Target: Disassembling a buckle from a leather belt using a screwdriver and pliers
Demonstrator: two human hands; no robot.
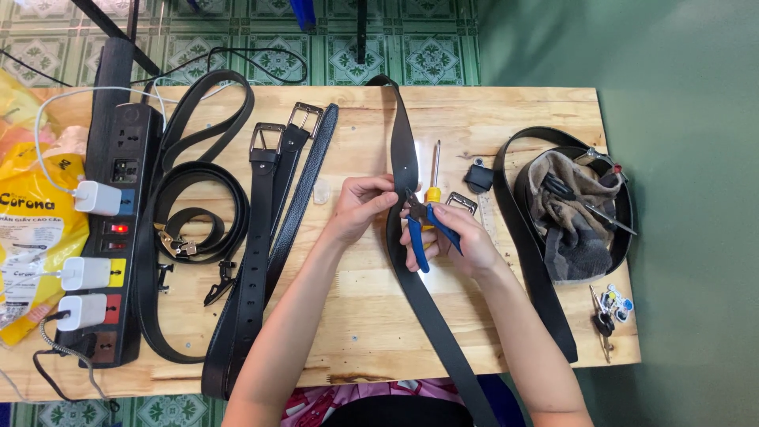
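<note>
A long black leather belt (428, 304) runs from the far table edge down toward me across the wooden table (356, 316). My left hand (360, 203) pinches this belt near its middle. My right hand (455, 237) grips blue-handled pliers (421, 232), whose jaws meet the belt right beside my left fingers. A yellow-handled screwdriver (434, 175) lies just behind my hands, and a metal buckle (462, 202) rests next to my right hand.
Several black belts (261, 229), two with silver buckles, lie on the left half. A black power strip (117, 229) with white chargers runs along the left edge beside a yellow bag (32, 213). A belt loop holding a cloth (573, 213) and keys (610, 310) sit at right.
</note>
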